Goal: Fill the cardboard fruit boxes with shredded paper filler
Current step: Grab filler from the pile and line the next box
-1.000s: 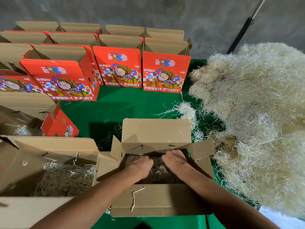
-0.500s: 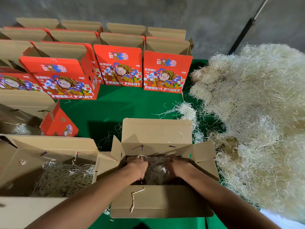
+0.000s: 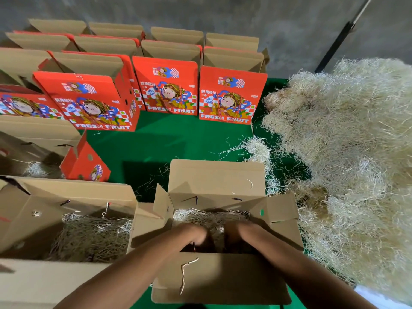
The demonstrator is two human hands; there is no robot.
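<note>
A large heap of shredded paper filler (image 3: pixel 347 152) covers the right of the green worktop (image 3: pixel 178 143). The open cardboard fruit box (image 3: pixel 218 277) stands nearest. Left hand (image 3: pixel 196 238) and right hand (image 3: pixel 236 236) reach into its filler; grip indeterminable.

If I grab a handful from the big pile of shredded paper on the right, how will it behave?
The pile of shredded paper looks airy, so probably light and springy. Its tangled strands would likely drag neighbours along, and loose bits may shed, like those on the green table.
</note>
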